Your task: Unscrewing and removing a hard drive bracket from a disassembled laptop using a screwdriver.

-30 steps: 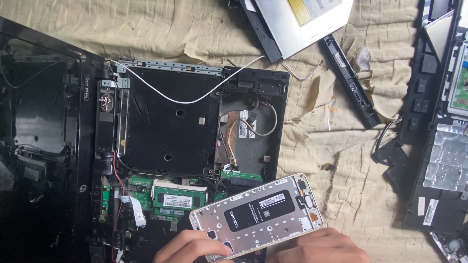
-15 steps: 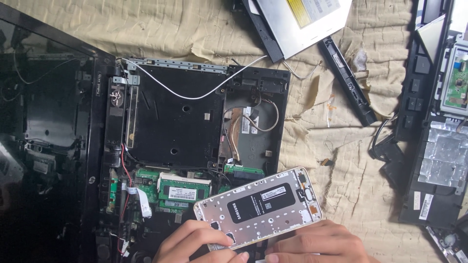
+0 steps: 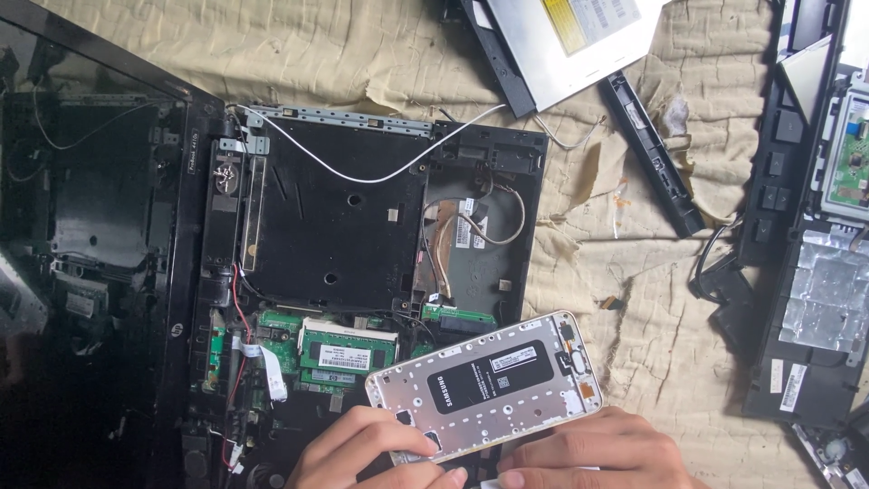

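Fingers of my left hand curl over the near-left end of the opened phone, clamped on its edge; my right hand lies along its near long side, fingers together and pressed to the frame. Phone sits tilted, back cover off, black battery exposed in a pale metal frame, over the near edge of the stripped laptop base.

Judgement: light, thin, stiff along the frame but easy to twist; battery soft, not to be bent or pricked. Bare metal looks slippery. Best hold is by the two long rims, away from the camera cut-out at the far-right end.

Beyond: green circuit board just beside the phone, white cable looping across the base. Optical drive at the far edge of the tan cloth, black strip near it, another dismantled chassis at right.
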